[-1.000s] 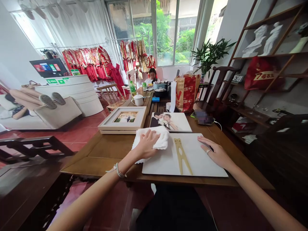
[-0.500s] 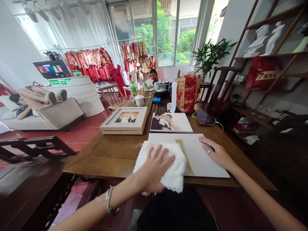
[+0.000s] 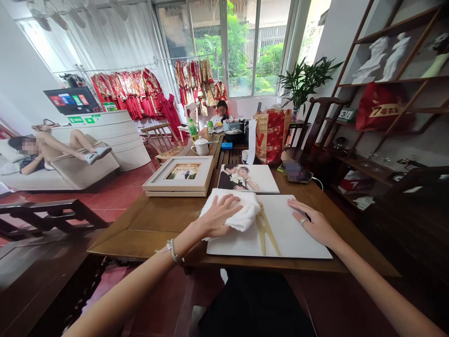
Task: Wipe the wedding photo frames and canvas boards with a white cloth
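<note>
A bunched white towel (image 3: 242, 206) lies on the upper left part of a white board (image 3: 287, 238) at the table's near edge. My left hand (image 3: 221, 216) presses down on the towel, its fingers spread over the cloth and the thumb side low. My right hand (image 3: 308, 220) rests on the right side of the board, fingers stretched out, with a ring on one finger. Between the hands, a flat gold A-shaped piece (image 3: 263, 229) with two legs lies against the board; whether it is fixed there I cannot tell.
Behind the board lies a wedding photo panel (image 3: 259, 179). Stacked picture frames (image 3: 178, 175) stand left on the wooden table (image 3: 147, 229), near a lidded white cup (image 3: 200, 146). A red paper bag (image 3: 271, 135) and a phone (image 3: 298, 173) with a cable are at right.
My left hand has pushed the towel away from me and a little left, uncovering more of the board and the gold piece's second leg. The right hand keeps its place.
</note>
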`<state>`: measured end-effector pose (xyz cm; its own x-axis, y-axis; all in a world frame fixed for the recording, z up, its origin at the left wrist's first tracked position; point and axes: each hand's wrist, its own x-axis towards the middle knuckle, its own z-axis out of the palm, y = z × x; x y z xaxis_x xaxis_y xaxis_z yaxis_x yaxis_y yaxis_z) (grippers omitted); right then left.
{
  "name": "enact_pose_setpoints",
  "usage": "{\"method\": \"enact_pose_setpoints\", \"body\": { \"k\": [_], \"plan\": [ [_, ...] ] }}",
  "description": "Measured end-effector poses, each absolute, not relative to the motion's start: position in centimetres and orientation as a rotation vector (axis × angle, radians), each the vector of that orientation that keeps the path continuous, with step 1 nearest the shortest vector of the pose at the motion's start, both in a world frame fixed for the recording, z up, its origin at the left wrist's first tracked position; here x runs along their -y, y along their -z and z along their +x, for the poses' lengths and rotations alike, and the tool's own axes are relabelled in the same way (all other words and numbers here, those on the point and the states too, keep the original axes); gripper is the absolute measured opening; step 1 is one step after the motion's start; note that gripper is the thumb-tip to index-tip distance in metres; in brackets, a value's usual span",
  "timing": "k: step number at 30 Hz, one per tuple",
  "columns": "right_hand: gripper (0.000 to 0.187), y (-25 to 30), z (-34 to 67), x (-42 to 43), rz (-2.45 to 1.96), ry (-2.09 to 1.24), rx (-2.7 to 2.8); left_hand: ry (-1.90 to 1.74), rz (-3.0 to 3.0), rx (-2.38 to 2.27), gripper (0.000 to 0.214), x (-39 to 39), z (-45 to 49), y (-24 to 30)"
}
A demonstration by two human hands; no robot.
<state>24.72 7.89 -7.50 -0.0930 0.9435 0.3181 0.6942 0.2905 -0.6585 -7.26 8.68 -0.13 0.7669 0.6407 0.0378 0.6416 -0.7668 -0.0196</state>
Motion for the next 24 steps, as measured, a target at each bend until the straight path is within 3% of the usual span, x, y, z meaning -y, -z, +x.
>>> {"method": "enact_pose_setpoints", "body": {
  "k": [8, 19, 24],
  "plan": [
    [0.037, 7.9, 24.7, -8.1, -1.449, -0.43, 1.844, -0.18, -3.024, 1.023, 0.091, -0.5, -6.8, -0.2],
    [0.035, 7.6, 24.8, -8.0, -1.426, -0.441, 1.835, -0.062, -2.828, 1.128, 0.078, -7.8, -2.4, 1.3],
    [0.036, 7.7, 24.9, -8.0, -1.423, -0.447, 1.836, -0.012, -2.839, 1.11, 0.08, -6.2, -1.1, 1.8]
  ]
}}
